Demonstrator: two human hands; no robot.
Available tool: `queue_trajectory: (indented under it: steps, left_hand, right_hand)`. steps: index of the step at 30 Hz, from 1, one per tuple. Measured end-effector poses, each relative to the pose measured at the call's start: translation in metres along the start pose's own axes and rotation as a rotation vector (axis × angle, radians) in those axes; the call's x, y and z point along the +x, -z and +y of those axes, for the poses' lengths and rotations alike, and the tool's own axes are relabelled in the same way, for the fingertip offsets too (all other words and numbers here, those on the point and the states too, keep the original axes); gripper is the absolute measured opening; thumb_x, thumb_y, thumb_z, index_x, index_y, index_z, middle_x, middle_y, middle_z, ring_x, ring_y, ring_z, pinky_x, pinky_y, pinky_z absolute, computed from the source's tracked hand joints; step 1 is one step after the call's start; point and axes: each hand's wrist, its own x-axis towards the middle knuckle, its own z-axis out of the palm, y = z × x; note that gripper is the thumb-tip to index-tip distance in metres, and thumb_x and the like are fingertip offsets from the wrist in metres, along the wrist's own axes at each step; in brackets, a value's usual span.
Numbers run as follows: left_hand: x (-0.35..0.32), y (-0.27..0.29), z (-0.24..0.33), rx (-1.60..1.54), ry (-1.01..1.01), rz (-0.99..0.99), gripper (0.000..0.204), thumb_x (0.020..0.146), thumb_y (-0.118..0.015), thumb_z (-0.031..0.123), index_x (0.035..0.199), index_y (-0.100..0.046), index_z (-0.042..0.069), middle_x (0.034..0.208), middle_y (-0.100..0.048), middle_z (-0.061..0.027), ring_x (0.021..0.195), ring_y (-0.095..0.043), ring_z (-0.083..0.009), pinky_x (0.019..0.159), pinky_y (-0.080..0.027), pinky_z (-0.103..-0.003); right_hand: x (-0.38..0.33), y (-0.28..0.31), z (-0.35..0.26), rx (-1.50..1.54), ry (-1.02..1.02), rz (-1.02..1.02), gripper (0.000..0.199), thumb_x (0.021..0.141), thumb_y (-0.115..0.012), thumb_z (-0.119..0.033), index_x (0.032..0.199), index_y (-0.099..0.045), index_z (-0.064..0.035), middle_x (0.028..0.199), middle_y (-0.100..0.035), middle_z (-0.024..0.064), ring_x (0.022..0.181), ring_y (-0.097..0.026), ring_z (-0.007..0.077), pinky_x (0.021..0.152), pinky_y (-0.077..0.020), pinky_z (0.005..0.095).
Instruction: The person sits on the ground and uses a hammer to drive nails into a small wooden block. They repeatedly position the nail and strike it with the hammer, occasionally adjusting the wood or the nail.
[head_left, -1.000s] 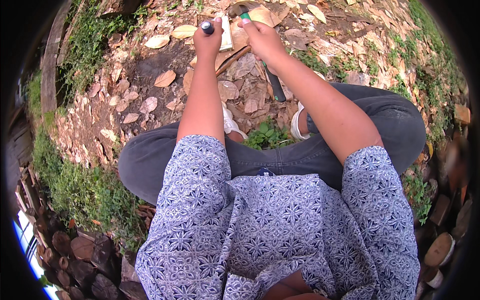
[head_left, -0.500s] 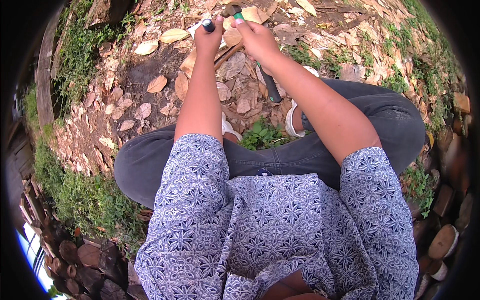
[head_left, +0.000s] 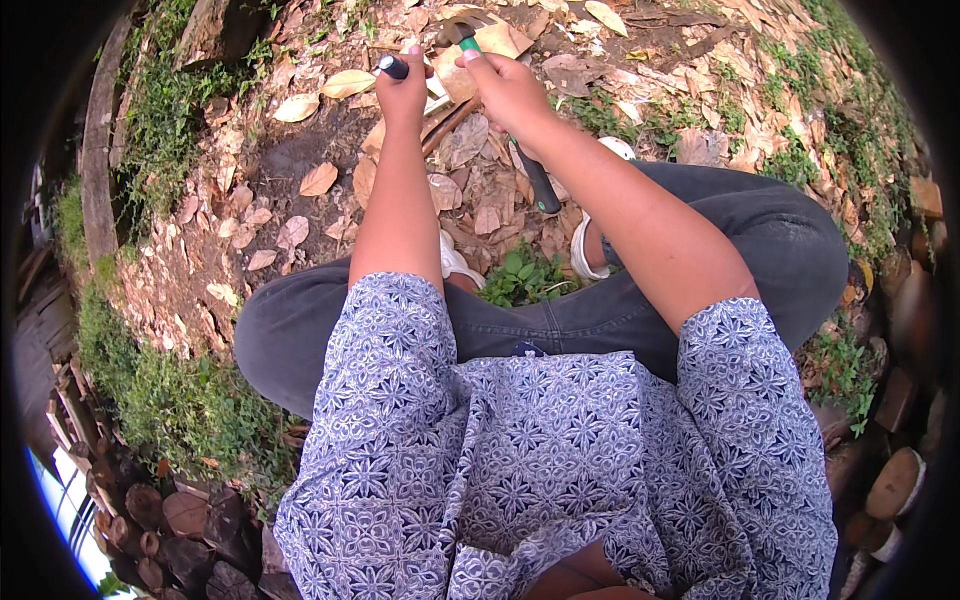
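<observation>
My left hand (head_left: 403, 97) is closed around a tool with a dark handle (head_left: 393, 67). The handle's rounded end sticks out toward the left, and the tool's working end is hidden. My right hand (head_left: 512, 98) grips a claw hammer (head_left: 544, 190) partway along its black and green handle. The hammer's head is up beyond my right thumb, with the butt end hanging back toward my lap. Between and below the hands lie a pale piece of wood (head_left: 437, 95), partly covered, and a narrow brown strip (head_left: 449, 128) on the leaves.
Dry leaves (head_left: 318, 180) cover the soil around me. My bent legs in dark trousers (head_left: 745, 205) and white shoes frame the near ground, where a small green plant (head_left: 522, 270) grows. Weathered timber (head_left: 97, 150) lies at the far left. Stacked cut logs (head_left: 185, 515) stand at the lower left.
My left hand has shifted left and slightly nearer with its handled tool, widening the gap to the hammer. My right hand keeps its hold on the hammer; the whole view has tilted slightly.
</observation>
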Motion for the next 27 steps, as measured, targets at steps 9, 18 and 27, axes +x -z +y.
queue_trajectory:
  steps: [9, 18, 27]
  left_hand:
    - [0.010, -0.005, -0.004, -0.044, 0.000, 0.032, 0.033, 0.096, -0.070, 0.034, 0.081, -0.066, 0.006, 0.074, -0.070, -0.0055, 0.073, -0.067, -0.0139, 0.073, -0.050, -0.032]
    - [0.012, 0.012, -0.007, -0.043, 0.004, 0.048, 0.033, 0.097, -0.069, 0.035, 0.085, -0.064, 0.005, 0.074, -0.068, -0.0050, 0.072, -0.068, -0.0149, 0.071, -0.053, -0.031]
    - [-0.006, 0.039, 0.001, 0.005, -0.002, -0.055, 0.036, 0.093, -0.073, 0.036, 0.079, -0.066, 0.004, 0.067, -0.067, -0.0057, 0.065, -0.067, -0.0133, 0.064, -0.053, -0.030]
  right_hand:
    - [-0.004, 0.004, 0.000, 0.026, -0.088, -0.021, 0.047, 0.101, -0.053, -0.047, 0.106, -0.071, -0.0031, 0.071, -0.060, 0.0030, 0.069, -0.055, 0.0139, 0.069, -0.0462, 0.0345]
    - [-0.002, -0.002, 0.002, 0.035, -0.028, -0.063, 0.045, 0.103, -0.051, -0.048, 0.128, -0.065, -0.0128, 0.067, -0.044, -0.0041, 0.050, -0.040, 0.0055, 0.045, -0.0352, 0.0253]
    - [0.009, -0.025, 0.000, 0.058, -0.040, -0.037, 0.047, 0.100, -0.054, -0.049, 0.105, -0.071, -0.0049, 0.061, -0.053, 0.0004, 0.055, -0.052, 0.0124, 0.053, -0.0422, 0.0333]
